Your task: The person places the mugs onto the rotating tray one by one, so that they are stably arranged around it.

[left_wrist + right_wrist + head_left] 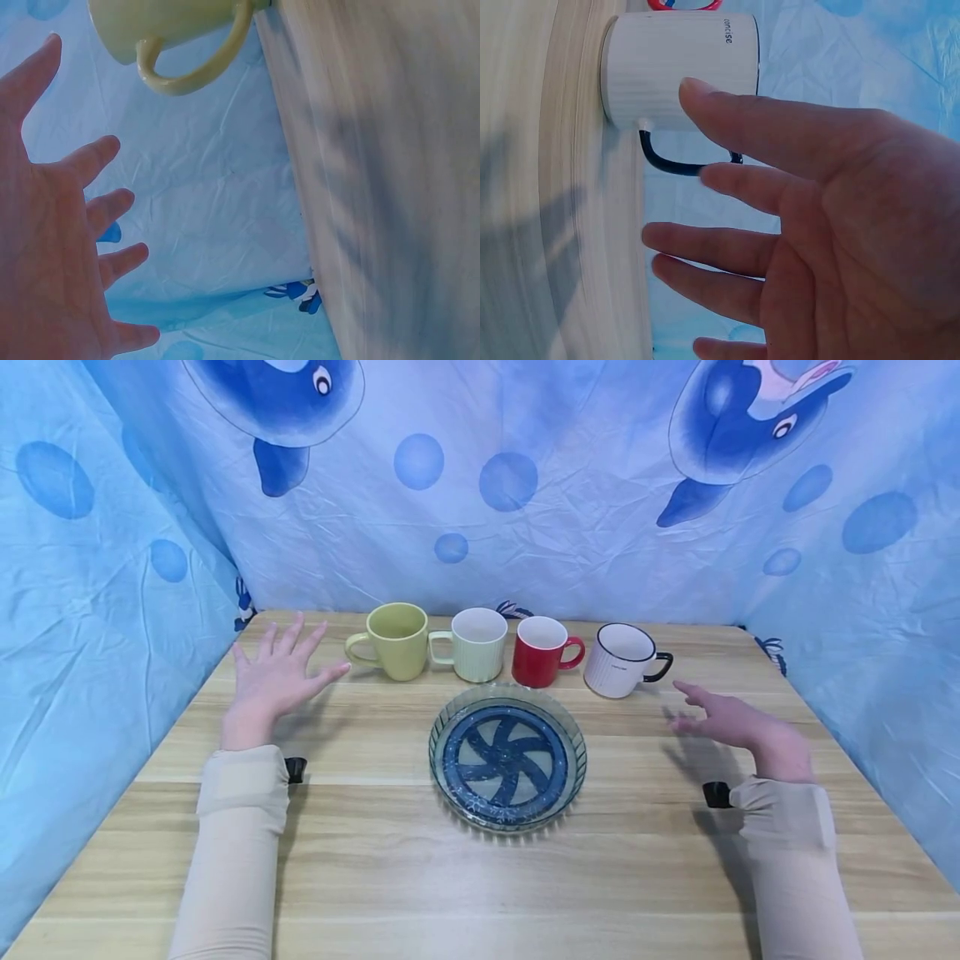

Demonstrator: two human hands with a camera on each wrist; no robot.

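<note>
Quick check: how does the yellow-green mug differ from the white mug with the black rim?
The yellow-green mug is one colour, handle included; the white mug has a black rim and handle.
The yellow-green mug's handle points left, the white mug's right.
The yellow-green mug is nearest the left hand, the white mug nearest the right hand.
Both stand upright on the table, ungripped.

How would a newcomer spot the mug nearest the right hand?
On the wooden table, four mugs line up beyond the glass dish. The white mug stands at the right end, nearest the right hand. Only it has a black rim and handle.
</note>
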